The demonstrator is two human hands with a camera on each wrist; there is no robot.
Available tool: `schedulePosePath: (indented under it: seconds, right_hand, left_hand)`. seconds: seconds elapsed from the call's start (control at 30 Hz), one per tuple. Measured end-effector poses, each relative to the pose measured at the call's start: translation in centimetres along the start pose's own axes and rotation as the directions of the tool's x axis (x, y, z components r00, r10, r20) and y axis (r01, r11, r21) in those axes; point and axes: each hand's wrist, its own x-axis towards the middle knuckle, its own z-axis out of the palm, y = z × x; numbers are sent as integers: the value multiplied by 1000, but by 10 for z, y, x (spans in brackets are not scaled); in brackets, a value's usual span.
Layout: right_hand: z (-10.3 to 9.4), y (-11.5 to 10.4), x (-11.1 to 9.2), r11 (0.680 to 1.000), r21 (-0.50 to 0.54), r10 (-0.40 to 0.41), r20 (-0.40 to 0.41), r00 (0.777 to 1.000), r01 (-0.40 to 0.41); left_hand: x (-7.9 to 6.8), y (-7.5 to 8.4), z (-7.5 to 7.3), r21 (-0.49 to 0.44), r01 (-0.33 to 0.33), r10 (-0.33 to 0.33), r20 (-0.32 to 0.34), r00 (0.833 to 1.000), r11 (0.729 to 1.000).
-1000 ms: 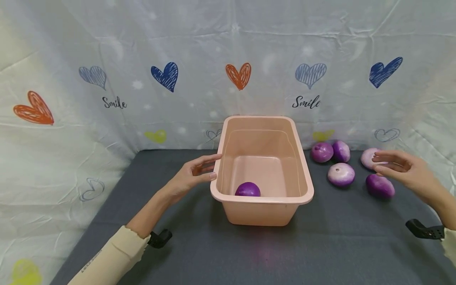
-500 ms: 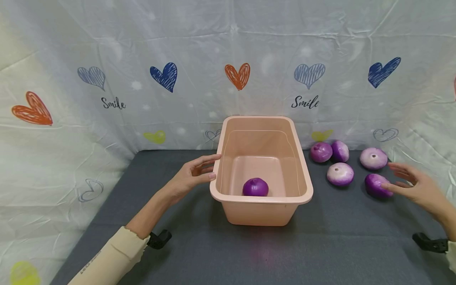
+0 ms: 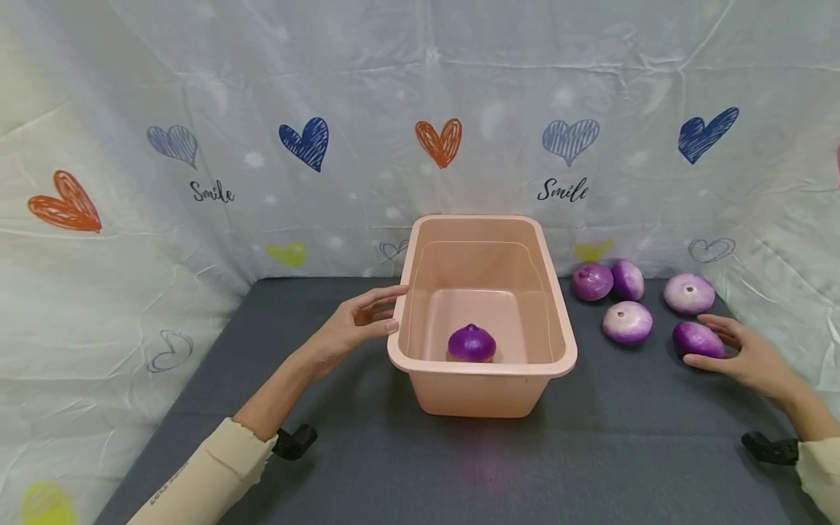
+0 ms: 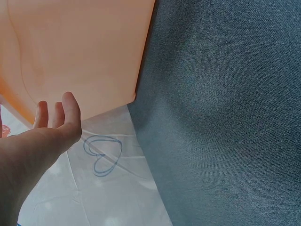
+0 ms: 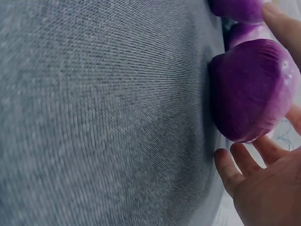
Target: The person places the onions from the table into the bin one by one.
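Observation:
A peach plastic tub (image 3: 482, 390) stands on the dark cloth; one purple onion (image 3: 472, 344) sits inside, near its front wall. With relaxed fingers, my left hand (image 3: 357, 319) touches the tub's left rim; the left wrist view has this hand (image 4: 51, 129) beside the tub wall (image 4: 89, 52). On the right, my right hand (image 3: 748, 354) is around a dark purple onion (image 3: 697, 340), thumb in front and fingers behind. In the right wrist view its fingers (image 5: 244, 160) lie spread close by that onion (image 5: 249, 92), not closed on it. Whether any fingertip touches is unclear.
Several other onions lie right of the tub: a pale one (image 3: 689, 294) behind the right hand, another pale one (image 3: 628, 322), and two purple ones (image 3: 593, 281) near the back. A white curtain (image 3: 354, 87) with printed hearts hangs behind the dark cloth (image 3: 367, 467).
My right hand has come down and around the dark purple onion from above the pale one. The onion in the tub rolled right and turned its tip upward. The left hand stayed put.

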Motion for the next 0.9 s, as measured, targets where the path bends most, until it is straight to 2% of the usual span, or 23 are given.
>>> schedulePosePath:
  seconds: [0.23,0.63,0.9]
  right_hand:
    - [2,5,1,996,33,-78,-49,996,79]
    - [1,-1,1,994,78,-70,-62,996,75]
    - [-5,-19,5,986,137,-85,-51,995,92]
  left_hand:
    - [2,-2,0,-3,-6,6,9,1000,1000]
    - [2,-3,-1,0,-4,4,5,1000,1000]
    - [2,-3,-1,-4,-8,8,5,1000,1000]
